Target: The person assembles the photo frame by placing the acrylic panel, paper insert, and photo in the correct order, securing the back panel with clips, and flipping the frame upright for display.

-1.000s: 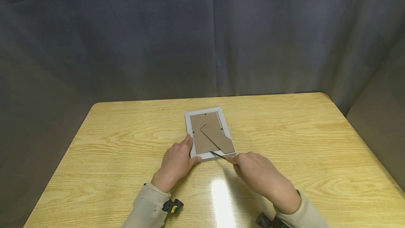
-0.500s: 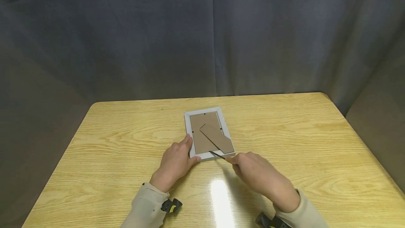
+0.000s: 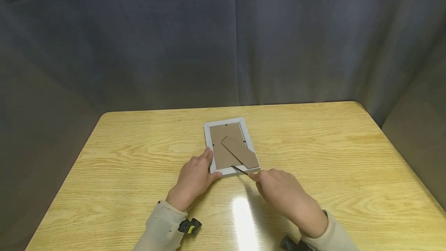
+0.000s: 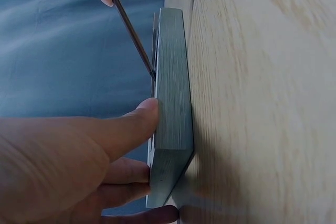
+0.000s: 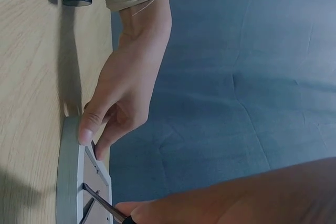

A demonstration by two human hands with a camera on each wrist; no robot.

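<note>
A picture frame [image 3: 208, 142] with a pale grey border lies face down on the wooden table [image 3: 313, 154], its brown backing board and fold-out stand [image 3: 240, 154] facing up. My left hand [image 3: 198, 171] grips the frame's near left corner, thumb on the near edge [image 4: 170, 103] and fingers along the side. My right hand [image 3: 275, 189] pinches a thin dark metal tool [image 3: 240, 171]. The tool's tip rests at the near edge of the backing board [image 4: 128, 30]. In the right wrist view the tool [image 5: 102, 203] meets the frame [image 5: 68, 177] beside the left hand [image 5: 126, 93].
A dark grey curtain [image 3: 223, 38] hangs behind and beside the table. A glare patch [image 3: 242, 220] lies on the tabletop between my forearms. Black-and-yellow wrist cameras [image 3: 189, 227] sit on both sleeves.
</note>
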